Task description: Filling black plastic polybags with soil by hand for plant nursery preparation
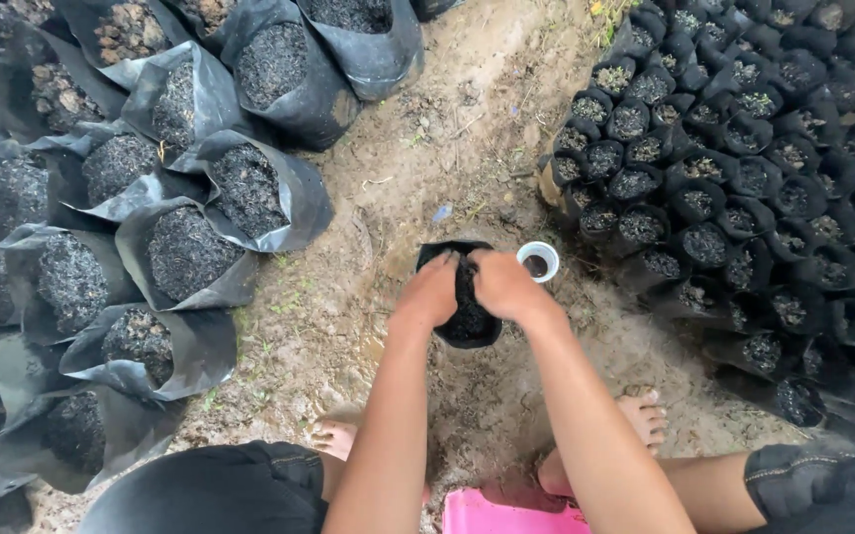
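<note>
Bare dirt ground [467, 129] between rows of filled bags. Both hands — left hand [430, 292], right hand [502, 284] — are closed on the rim of a small black grow bag [467, 321] (soil-filled, seemingly nearly done); a white cup [538, 261] sits just beyond the right hand.

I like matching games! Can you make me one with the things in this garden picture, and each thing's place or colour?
Things:
1. Small bag
2. Cup
3. Big bags
4. Stool

Places or colours:
A. Pink, at the bottom edge between the feet
B. Held on the ground by both hands, left hand and right hand
C. Crowded on the left side, full of dark soil
D. White rim, on the dirt just right of the hands

Pairs: 1-B, 2-D, 3-C, 4-A
</note>
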